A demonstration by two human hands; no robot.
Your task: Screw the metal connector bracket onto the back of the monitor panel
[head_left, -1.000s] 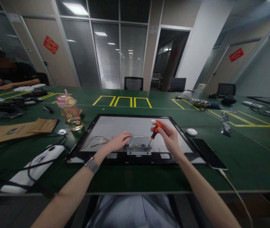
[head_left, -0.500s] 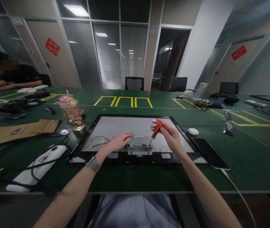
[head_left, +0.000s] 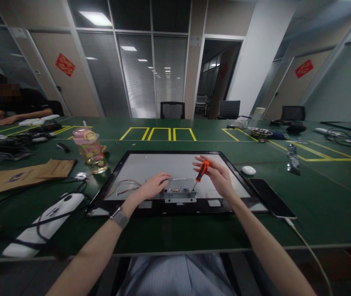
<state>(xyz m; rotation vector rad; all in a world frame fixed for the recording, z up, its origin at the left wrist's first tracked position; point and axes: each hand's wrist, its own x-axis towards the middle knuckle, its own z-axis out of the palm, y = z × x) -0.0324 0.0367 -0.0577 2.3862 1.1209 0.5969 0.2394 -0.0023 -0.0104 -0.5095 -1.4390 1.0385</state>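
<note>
Your right grip [head_left: 217,174] clasps the screwdriver [head_left: 202,171]; its slant could make it skid across the metal box [head_left: 175,195] below-left. Whether your left grip [head_left: 153,186] holds the box, I can't tell.

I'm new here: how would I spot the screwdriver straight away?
On the green table, find the big flat panel with a black frame; by its near edge sits a metal box. The person's right hand holds the screwdriver there, shaft pointing down at the box. Its bright orange and black handle sets it apart from the grey metal and pale panel.
</note>
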